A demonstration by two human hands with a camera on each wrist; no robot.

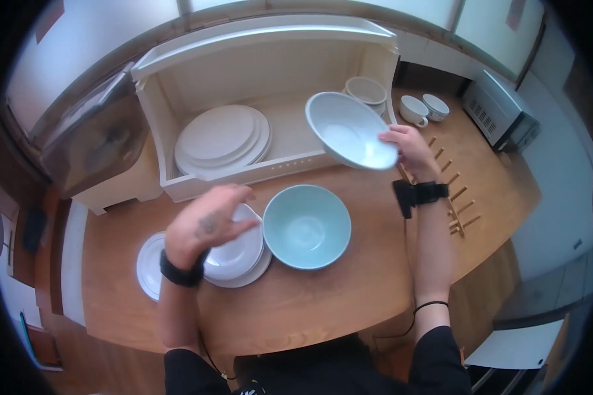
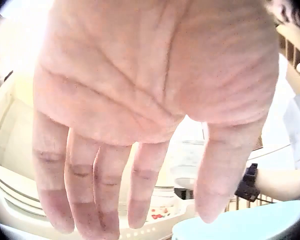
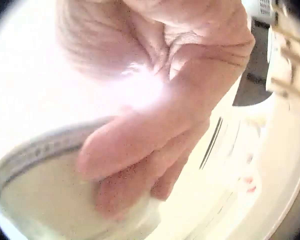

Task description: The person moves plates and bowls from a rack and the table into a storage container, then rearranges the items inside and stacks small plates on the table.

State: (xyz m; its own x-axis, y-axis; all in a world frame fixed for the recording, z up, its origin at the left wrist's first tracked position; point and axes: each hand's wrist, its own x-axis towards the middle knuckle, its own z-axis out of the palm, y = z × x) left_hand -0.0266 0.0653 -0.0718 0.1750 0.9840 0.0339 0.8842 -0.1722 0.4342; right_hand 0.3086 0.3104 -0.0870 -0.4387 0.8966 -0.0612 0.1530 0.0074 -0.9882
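My right hand grips a pale bluish-white bowl by its right rim and holds it tilted above the table, in front of the shelf. In the right wrist view the fingers lie curled against that bowl, which has a dark banded rim. My left hand holds nothing; its fingers stretch out above a stack of white dishes. The left wrist view shows the bare palm. Between my hands a pale green bowl stands upright on the table, right beside the white stack.
A cream shelf unit stands behind, with white plates on its left and small bowls on its right. A wooden peg rack, two cups and a microwave are at right. Another white plate lies far left.
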